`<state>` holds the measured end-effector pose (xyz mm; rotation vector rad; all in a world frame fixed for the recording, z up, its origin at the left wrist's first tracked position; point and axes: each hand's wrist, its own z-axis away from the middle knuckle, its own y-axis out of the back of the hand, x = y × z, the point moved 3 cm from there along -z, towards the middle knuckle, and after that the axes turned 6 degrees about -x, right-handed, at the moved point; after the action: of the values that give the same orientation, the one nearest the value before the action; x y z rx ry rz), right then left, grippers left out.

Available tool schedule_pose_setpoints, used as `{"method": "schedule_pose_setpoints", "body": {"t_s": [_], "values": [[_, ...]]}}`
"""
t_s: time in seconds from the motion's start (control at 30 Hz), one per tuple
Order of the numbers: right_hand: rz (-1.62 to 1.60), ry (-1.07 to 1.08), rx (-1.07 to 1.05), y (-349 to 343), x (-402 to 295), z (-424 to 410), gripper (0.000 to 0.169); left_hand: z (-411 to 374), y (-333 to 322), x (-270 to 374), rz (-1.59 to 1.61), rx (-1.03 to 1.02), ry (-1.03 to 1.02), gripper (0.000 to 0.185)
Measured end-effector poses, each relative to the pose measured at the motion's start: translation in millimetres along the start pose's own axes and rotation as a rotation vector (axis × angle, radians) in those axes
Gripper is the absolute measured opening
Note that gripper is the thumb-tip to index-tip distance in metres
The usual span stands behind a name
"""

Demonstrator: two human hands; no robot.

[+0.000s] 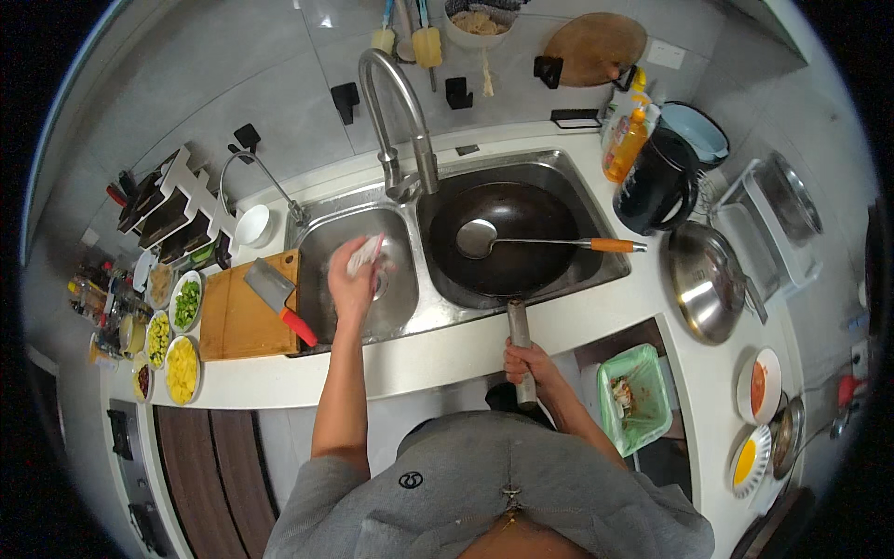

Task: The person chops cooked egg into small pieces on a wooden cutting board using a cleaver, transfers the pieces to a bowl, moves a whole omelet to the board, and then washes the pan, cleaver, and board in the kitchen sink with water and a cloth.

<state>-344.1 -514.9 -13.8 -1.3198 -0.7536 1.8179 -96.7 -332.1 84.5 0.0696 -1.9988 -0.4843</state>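
Observation:
My left hand (353,283) is over the left steel basin (321,293), gripping a crumpled white cloth (364,257) with a pinkish edge. The fingers on its far side are partly hidden. Lower right, my right hand (529,363) is wrapped around the grey handle (518,321) of a dark wok (517,269). The wok rests in the right basin (559,164). Across it lies a steel ladle (477,239), its orange-banded handle reaching past the sink's right edge.
Left of the sink, a cleaver (272,283) lies on a wooden cutting board (227,307), beside several dishes of chopped food (181,370). A faucet (391,126) arches behind the basins. To the right are a black kettle (656,182), a steel lid (705,279) and a lined bin (632,402) below.

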Motion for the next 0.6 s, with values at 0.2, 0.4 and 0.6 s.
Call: {"method": "schedule_pose_setpoints", "body": {"t_s": [0.2, 0.4, 0.6], "values": [[0.03, -0.168, 0.006, 27, -24, -30, 0.012, -72, -64, -17, -0.311, -0.115, 0.037, 0.047], [-0.054, -0.197, -0.028, 51, -21, -54, 0.014, -143, -100, -39, -0.622, -0.438, -0.031, 0.054], [0.57, -0.408, 0.126, 35, -47, -60, 0.036, -160, -128, -68, -0.685, -0.571, 0.134, 0.037]]}}
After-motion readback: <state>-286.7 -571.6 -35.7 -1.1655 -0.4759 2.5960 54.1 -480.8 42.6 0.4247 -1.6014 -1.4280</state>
